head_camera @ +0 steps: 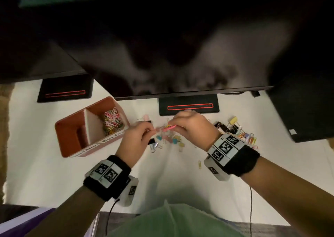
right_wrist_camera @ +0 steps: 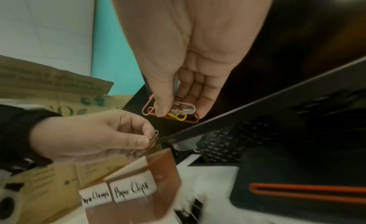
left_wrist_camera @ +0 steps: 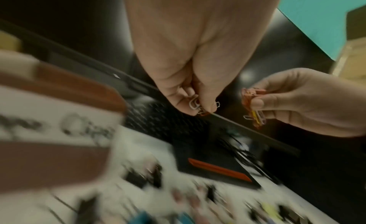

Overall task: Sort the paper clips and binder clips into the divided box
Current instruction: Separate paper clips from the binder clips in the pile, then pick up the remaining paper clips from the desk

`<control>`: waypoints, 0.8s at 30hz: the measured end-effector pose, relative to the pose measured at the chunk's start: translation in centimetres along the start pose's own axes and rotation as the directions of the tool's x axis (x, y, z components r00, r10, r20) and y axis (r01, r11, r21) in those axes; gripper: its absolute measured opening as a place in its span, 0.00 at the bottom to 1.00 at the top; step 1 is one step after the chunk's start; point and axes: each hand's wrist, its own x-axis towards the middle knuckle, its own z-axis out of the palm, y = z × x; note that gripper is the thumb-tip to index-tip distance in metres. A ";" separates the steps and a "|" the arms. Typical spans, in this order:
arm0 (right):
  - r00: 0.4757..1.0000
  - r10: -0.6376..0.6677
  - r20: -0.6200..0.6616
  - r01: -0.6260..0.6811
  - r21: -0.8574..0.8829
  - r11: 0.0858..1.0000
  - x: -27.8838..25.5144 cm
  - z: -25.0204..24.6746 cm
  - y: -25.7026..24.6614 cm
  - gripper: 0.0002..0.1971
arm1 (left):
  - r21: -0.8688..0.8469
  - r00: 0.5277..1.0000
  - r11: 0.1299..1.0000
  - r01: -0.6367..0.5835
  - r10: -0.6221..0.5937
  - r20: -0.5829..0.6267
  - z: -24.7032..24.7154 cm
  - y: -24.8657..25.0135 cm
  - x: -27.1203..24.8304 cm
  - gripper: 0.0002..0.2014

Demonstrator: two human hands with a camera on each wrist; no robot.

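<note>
A brown divided box [head_camera: 68, 126] stands at the left of the white desk; its right compartment holds several coloured paper clips [head_camera: 112, 121], its left one looks bare. My left hand [head_camera: 137, 137] pinches a few paper clips [left_wrist_camera: 198, 105] just right of the box. My right hand [head_camera: 189, 126] pinches a bunch of pink, yellow and orange paper clips [right_wrist_camera: 174, 113] close beside it. Both hands hover above a scatter of small coloured binder clips [head_camera: 169, 139].
More binder clips and paper clips [head_camera: 235, 130] lie at the right of the desk, and a single yellow clip [head_camera: 200, 164] lies nearer me. Black monitor stands [head_camera: 188, 108] and a dark screen edge close the back. The box bears handwritten labels [right_wrist_camera: 117, 191].
</note>
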 end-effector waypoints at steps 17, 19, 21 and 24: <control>0.963 0.193 0.191 -0.247 0.326 0.912 14.2 8.7 -9.4 0.19 | 0.055 0.956 0.955 0.290 -0.286 -0.071 -9.2 -9.7 0.4 0.16; 0.972 0.196 0.133 -0.230 0.334 0.914 11.7 7.1 -7.9 0.16 | -0.004 0.975 0.979 0.202 -0.201 -0.098 -8.6 -8.8 -0.4 0.15; 0.967 0.239 0.082 -0.253 0.278 0.927 8.5 5.2 -5.5 0.14 | -0.059 0.987 0.988 0.141 -0.145 -0.070 -7.5 -7.5 -1.0 0.12; 0.933 0.356 0.047 -0.359 0.123 0.925 3.1 2.3 -1.1 0.11 | -0.079 0.998 0.996 0.047 -0.044 0.038 -4.6 -5.5 -1.2 0.08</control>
